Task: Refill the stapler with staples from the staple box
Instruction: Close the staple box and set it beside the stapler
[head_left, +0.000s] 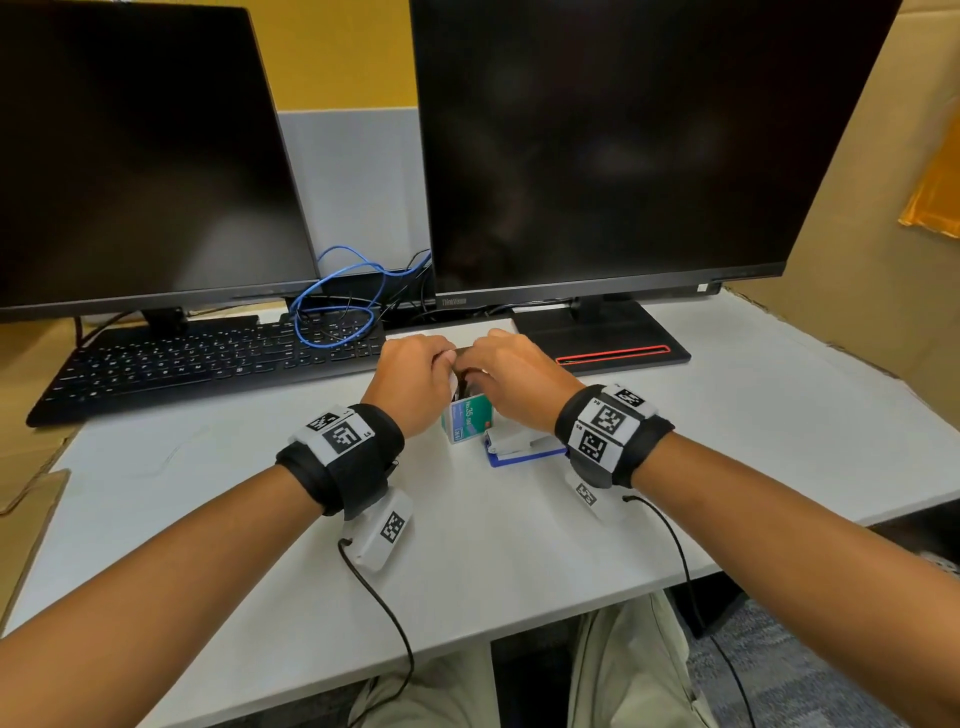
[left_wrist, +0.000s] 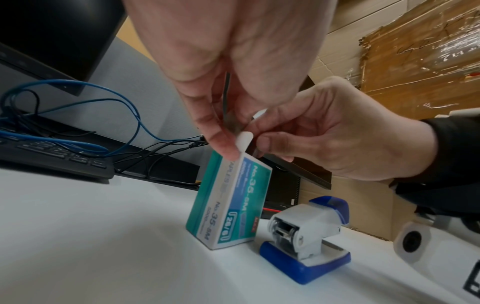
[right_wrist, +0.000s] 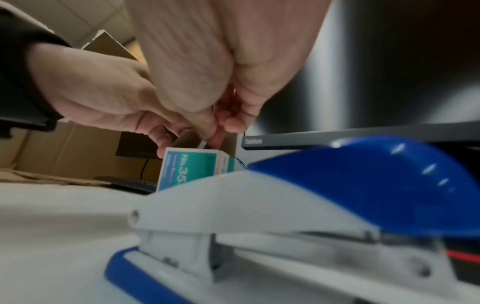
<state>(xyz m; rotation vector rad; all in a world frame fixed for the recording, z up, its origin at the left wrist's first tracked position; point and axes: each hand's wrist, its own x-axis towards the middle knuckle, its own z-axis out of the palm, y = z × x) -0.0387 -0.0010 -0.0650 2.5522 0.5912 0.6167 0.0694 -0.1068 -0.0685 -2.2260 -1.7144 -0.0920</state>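
The teal staple box (head_left: 466, 422) stands on end on the white desk (head_left: 727, 415); it also shows in the wrist views (left_wrist: 228, 203) (right_wrist: 192, 166). Its top flap (left_wrist: 244, 140) is lifted, white outside and brown inside. My left hand (head_left: 415, 382) grips the box's top, one fingertip (left_wrist: 226, 150) on the upper edge. My right hand (head_left: 511, 379) pinches the flap from the other side (right_wrist: 211, 133). What is inside the box is hidden. The blue and white stapler (head_left: 519, 446) lies closed just right of the box, under my right wrist (left_wrist: 306, 236) (right_wrist: 285, 205).
A black keyboard (head_left: 208, 364) and blue cables (head_left: 337, 296) lie behind on the left. Two dark monitors (head_left: 597, 156) stand at the back, one on a stand with a red stripe (head_left: 613, 353). Cardboard boxes (left_wrist: 415, 61) stand to the right. Wrist camera leads (head_left: 384, 613) trail off the desk's front edge.
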